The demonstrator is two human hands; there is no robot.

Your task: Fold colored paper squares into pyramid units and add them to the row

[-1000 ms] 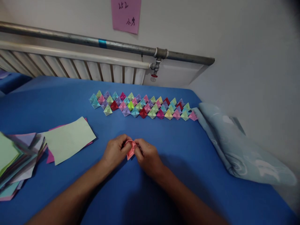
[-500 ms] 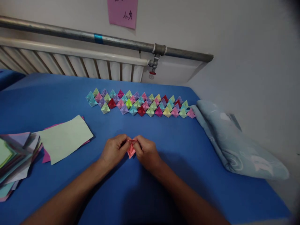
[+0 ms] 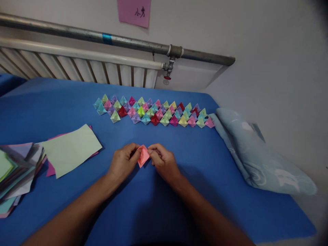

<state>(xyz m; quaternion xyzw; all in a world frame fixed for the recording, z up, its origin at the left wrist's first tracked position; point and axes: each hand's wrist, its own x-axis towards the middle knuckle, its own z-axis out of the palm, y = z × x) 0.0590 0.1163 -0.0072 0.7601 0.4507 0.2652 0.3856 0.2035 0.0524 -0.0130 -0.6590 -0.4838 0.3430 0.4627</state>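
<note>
A small coral-pink folded paper boat (image 3: 143,157) is held between my two hands above the blue surface (image 3: 123,212). My left hand (image 3: 123,160) pinches its left corner with thumb and forefinger. At the right corner, the thumb and fingers of my right hand (image 3: 162,160) are closed on the paper too. The boat's diamond-shaped open top faces the camera. Beyond my hands, rows of folded paper boats (image 3: 146,119) in many colours lie close together.
Pale green paper sheets (image 3: 73,150) lie on the left, beside a fanned stack of coloured paper (image 3: 23,171). A folded grey-blue blanket (image 3: 256,157) rests on the right. Behind the surface are a radiator (image 3: 110,73), a metal pipe (image 3: 138,44) and a red-handled valve (image 3: 167,78).
The paper boat has been spread wider and turned, so its open inside shows. My hands have moved slightly apart, with the right one shifting a little right.
</note>
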